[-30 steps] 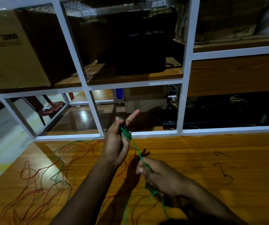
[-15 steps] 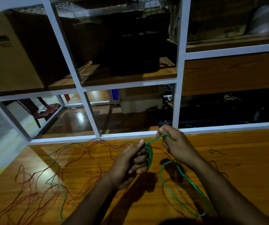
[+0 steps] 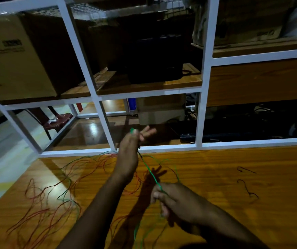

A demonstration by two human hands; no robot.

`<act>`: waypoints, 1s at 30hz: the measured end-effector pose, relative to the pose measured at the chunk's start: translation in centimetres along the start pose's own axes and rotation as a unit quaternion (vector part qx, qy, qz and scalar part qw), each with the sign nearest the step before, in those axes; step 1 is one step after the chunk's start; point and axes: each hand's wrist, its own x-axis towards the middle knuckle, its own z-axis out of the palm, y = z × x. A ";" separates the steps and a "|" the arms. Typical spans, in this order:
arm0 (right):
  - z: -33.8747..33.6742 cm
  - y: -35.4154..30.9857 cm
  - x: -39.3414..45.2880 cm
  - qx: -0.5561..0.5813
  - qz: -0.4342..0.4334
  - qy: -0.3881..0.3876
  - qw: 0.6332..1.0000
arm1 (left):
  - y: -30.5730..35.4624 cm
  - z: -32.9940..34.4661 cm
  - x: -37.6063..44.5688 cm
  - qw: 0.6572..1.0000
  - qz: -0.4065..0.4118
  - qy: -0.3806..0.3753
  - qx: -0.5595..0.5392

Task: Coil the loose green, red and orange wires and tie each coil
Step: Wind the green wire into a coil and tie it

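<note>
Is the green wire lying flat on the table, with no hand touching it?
No, the left hand and right hand hold the green wire stretched between them.

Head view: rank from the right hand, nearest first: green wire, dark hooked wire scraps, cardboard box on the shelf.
1. green wire: pinched in the right hand.
2. dark hooked wire scraps: on the table, to its right.
3. cardboard box: far left, on the shelf.

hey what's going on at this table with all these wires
A person is winding a green wire into a coil. The left hand is raised and holds the wire's loops near its fingertips, while the right hand pinches the same strand lower down, pulled taut between the two. Loose red, orange and green wires lie tangled on the wooden table to the left, not yet coiled. Two short dark wire pieces lie off to the right.
</note>
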 end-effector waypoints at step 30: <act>-0.9 14.6 -2.8 -0.166 0.327 0.108 0.924 | 3.2 -3.9 1.3 0.836 -0.088 -0.008 -0.542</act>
